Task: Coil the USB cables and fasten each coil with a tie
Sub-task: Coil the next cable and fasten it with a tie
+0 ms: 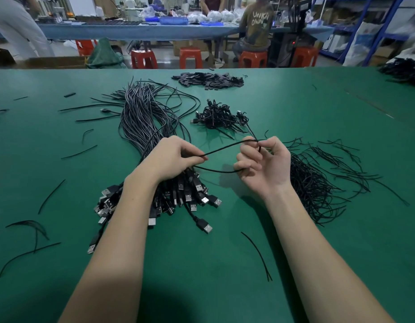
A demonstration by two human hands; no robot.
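Note:
A thick bundle of uncoiled black USB cables [146, 122] lies on the green table [202, 264], its plugs fanned out near me. My left hand [171, 158] pinches one black cable [221, 151] just above the plugs. That cable loops across to my right hand [263, 165], which holds it between thumb and curled fingers, palm up. A heap of black wire ties [318, 183] lies right of my right hand. Behind my hands sits a pile of coiled, tied cables [219, 117].
Small flat black pieces [209, 79] are heaped at the table's far side. Loose ties [257, 255] lie scattered across the mat. Another cable pile [404, 71] sits at the far right edge. People and red stools [190, 57] are beyond the table.

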